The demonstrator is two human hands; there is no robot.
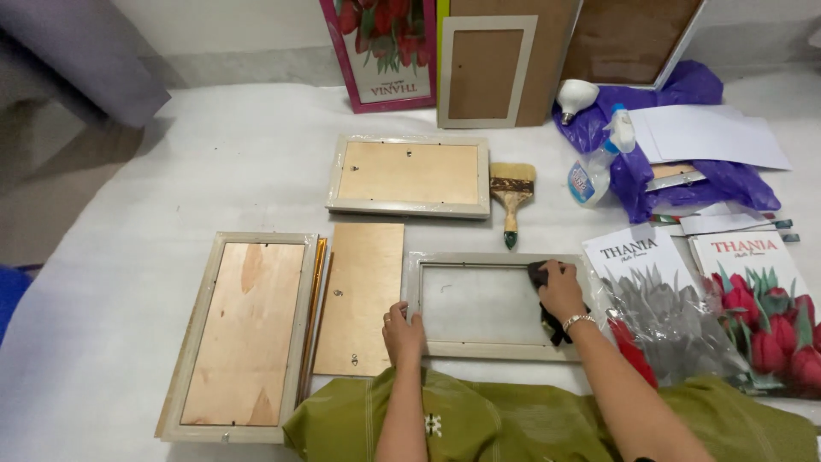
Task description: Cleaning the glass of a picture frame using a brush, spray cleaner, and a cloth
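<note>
The right hand (562, 289) presses a dark cloth (542, 299) on the right edge of the glass in a pale picture frame (496, 346), which lies face down on the white-covered floor (214, 162), near and just right of centre. The left hand (402, 332) rests with its fingers curled over the frame's left rail, holding it flat. To wipe well, I judge the cloth should stay flat on the glass, moving in even strokes toward the corners, while the left hand keeps the frame from sliding.

A loose wooden backing board (361, 298) lies just left of the frame, almost touching the left hand. Further left is another frame (244, 335) with its backing on, and a third frame (409, 175) lies beyond. A paintbrush (511, 192) and spray bottle (596, 162) lie farther off to the right. Flower prints (753, 299) in crinkly wrap crowd the right elbow.
</note>
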